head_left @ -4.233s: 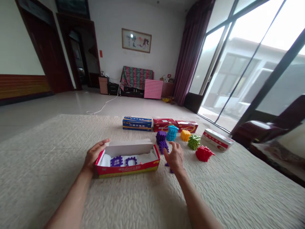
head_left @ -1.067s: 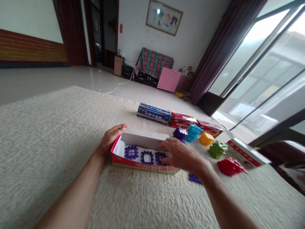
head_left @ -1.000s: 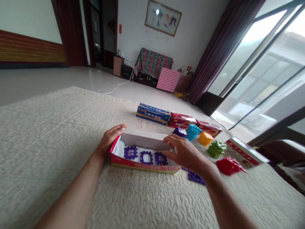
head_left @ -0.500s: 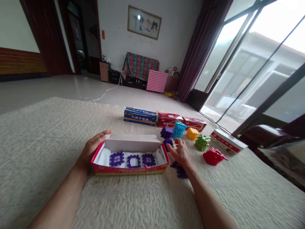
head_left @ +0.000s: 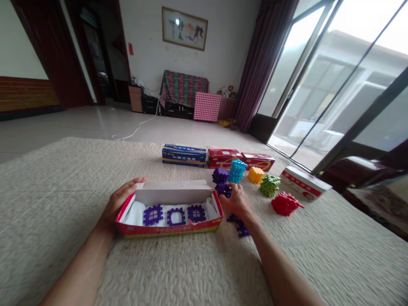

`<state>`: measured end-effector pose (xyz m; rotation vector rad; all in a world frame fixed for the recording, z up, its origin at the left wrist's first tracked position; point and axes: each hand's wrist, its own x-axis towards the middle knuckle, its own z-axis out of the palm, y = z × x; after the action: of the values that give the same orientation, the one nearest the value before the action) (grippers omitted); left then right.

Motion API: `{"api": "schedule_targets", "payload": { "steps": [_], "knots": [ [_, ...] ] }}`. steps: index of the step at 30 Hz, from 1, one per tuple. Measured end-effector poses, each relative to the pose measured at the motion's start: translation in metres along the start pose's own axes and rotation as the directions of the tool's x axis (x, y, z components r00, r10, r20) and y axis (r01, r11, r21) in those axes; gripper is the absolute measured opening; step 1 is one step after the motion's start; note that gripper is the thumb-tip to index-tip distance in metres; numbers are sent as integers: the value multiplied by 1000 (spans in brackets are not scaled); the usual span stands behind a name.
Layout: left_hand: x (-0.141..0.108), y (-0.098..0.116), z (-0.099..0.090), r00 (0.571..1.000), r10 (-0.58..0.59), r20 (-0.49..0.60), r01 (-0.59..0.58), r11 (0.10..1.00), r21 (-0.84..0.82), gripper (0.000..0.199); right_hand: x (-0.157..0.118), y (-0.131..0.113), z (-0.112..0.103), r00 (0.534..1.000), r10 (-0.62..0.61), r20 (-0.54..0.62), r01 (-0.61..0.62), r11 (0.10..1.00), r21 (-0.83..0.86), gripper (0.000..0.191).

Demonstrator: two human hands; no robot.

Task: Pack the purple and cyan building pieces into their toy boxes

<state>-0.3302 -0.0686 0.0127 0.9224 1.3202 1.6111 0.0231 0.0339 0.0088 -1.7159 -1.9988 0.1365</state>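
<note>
A long red box [head_left: 168, 230] lies with its lid up on the cream quilted cover [head_left: 153, 267]. White lining and three purple toothed squares, the middle one [head_left: 176, 216] with a round-topped hole, are inside. At the box's left end, my left hand [head_left: 120, 199] rests against the side with its fingers stretched out. My right hand [head_left: 237, 200] is beyond the right end, thumb and fingers apart around the lower purple stack [head_left: 223, 189]; contact is unclear. More purple pieces [head_left: 242, 228] lie flat under my right wrist.
Upper purple [head_left: 220, 174], cyan [head_left: 237, 171], yellow [head_left: 255, 175], green [head_left: 270, 186] and red [head_left: 286, 204] stacks stand to the right. Behind them are a blue box [head_left: 184, 156] and two red boxes [head_left: 224, 158]; a white-and-red box [head_left: 305, 182] lies far right.
The camera view has shifted slightly. My right hand has closed in a little on the lower purple stack. My left hand remains at the box's left end.
</note>
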Motion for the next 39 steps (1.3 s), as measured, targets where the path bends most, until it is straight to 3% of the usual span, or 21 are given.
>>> {"api": "schedule_targets", "payload": {
  "steps": [3, 7, 12, 16, 20, 27, 32, 39],
  "knots": [
    [1, -1, 0, 1000, 6, -10, -6, 1000, -13, 44, 3, 0, -7, 999, 26, 24, -27, 999, 19, 50],
    [1, -3, 1, 1000, -12, -24, 10, 998, -69, 45, 10, 0, -19, 998, 30, -48, -26, 996, 85, 53],
    [0, -4, 1, 1000, 9, -1, -9, 996, -83, 43, 11, -15, -38, 992, -13, -122, 49, 955, 293, 59],
    [0, -2, 0, 1000, 13, 0, -13, 997, -76, 47, 0, -40, -56, 996, -78, -51, 93, 873, 478, 55],
    [1, -2, 0, 999, 41, -6, -41, 998, -53, 49, -18, -72, -63, 977, -211, 31, 158, 816, 555, 49],
    [4, -5, 1, 996, 66, -53, -72, 990, -123, 45, -42, -153, -34, 860, -449, 241, 320, 844, 430, 42],
    [3, -1, 3, 999, 43, -27, -47, 986, -157, 48, -42, -190, -5, 790, -479, 384, 386, 874, 297, 33],
    [6, -5, 1, 998, 59, 21, -55, 986, -159, 43, -42, -205, 10, 810, -434, 395, 408, 900, 152, 31]
  ]
}}
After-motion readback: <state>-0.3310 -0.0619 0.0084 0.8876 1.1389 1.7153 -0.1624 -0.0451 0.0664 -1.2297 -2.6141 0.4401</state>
